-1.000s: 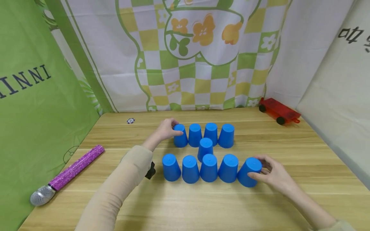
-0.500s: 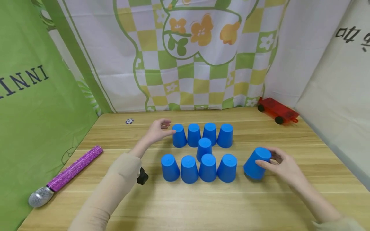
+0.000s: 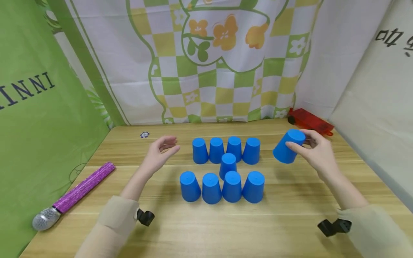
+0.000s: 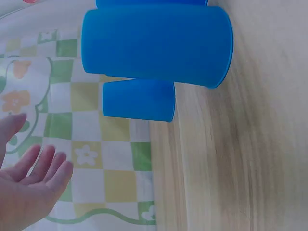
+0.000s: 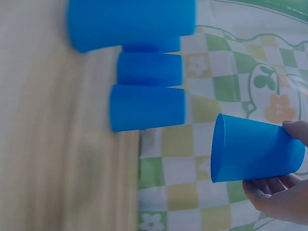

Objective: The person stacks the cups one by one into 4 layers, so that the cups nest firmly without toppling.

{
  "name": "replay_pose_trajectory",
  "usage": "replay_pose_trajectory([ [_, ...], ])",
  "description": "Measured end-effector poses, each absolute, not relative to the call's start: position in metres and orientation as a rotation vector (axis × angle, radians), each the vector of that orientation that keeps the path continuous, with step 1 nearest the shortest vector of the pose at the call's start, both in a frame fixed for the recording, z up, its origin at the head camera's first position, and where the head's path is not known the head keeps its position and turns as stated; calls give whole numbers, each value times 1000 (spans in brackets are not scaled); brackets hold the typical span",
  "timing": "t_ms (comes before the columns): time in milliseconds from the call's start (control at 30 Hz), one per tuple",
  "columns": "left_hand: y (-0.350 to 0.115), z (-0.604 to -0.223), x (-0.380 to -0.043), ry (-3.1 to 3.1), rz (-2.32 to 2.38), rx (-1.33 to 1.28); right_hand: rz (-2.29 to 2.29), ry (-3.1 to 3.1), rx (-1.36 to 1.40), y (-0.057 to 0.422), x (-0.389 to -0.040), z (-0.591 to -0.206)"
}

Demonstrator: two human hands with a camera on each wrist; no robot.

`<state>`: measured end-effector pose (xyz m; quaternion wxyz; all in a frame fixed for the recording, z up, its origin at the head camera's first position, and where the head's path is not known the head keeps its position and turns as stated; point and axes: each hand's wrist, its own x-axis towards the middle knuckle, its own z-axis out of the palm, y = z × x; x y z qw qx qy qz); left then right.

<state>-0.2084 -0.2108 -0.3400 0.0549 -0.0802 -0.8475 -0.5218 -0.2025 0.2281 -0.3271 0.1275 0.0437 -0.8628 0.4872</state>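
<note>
My right hand (image 3: 317, 150) grips a blue cup (image 3: 288, 146) near its base, mouth down and slightly tilted, raised above the table. In the right wrist view, the thumb and fingers wrap that cup (image 5: 255, 149). My left hand (image 3: 159, 154) hovers left of the cups with fingers loosely bent and nothing in them. Several upside-down blue cups form a back row (image 3: 216, 150), one single cup (image 3: 228, 166) stands in the middle, and several more make a front row (image 3: 211, 188). Two cups show plainly in the left wrist view, the nearer cup (image 4: 154, 43) large.
A pink glittery microphone (image 3: 77, 193) lies at the table's left. A poker chip (image 3: 145, 134) rests at the back left. Behind the raised cup, a red toy wagon (image 3: 311, 121) stands at the back right. Curtains enclose the wooden table (image 3: 206, 229) on three sides.
My right hand has taken the rightmost cup of the front row, moved it right, then lifted it up and back. My left hand has let go of the back row's leftmost cup and drawn left.
</note>
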Motion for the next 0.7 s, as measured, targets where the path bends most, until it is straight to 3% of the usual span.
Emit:
replay_pose_trajectory([
  [333, -212, -332, -174, -2365, -1688, -122, 1403, -2498, 190, 198, -232, -294],
  [700, -200, -337, -154, -2356, -1787, -45, 1433, -2554, 318, 155, -265, -284],
])
